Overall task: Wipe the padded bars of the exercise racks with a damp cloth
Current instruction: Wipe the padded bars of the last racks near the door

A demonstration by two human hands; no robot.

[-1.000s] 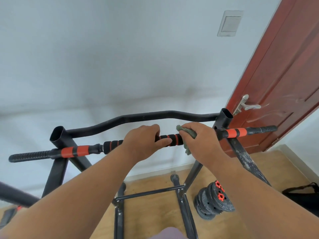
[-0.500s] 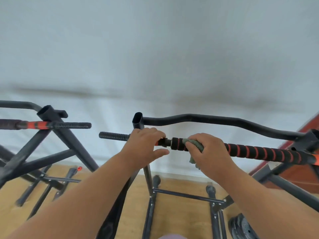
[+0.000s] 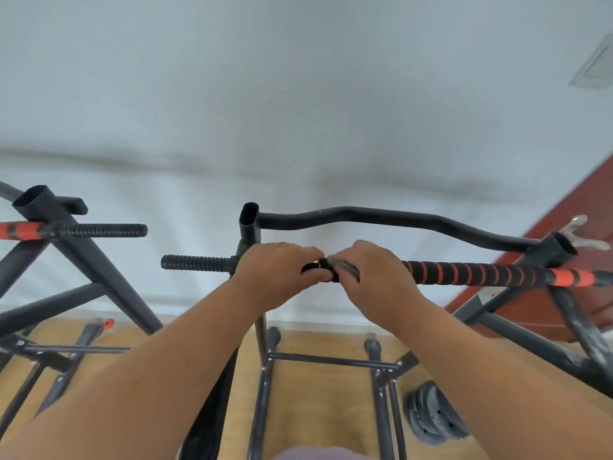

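Against a pale wall and wooden floor (image 3: 315, 403), two hands meet on a padded bar (image 3: 471, 273). The left hand (image 3: 275, 277) grips the bar; the right hand (image 3: 378, 277), touching it, clutches a grey-green cloth (image 3: 346, 269) around the padding. Beyond rises the black exercise rack (image 3: 381, 217).

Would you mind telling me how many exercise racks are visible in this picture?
2. One rack stands in the centre, where both hands grip its padded bar. A second rack stands at the left edge, partly cut off. More may lie outside the view.
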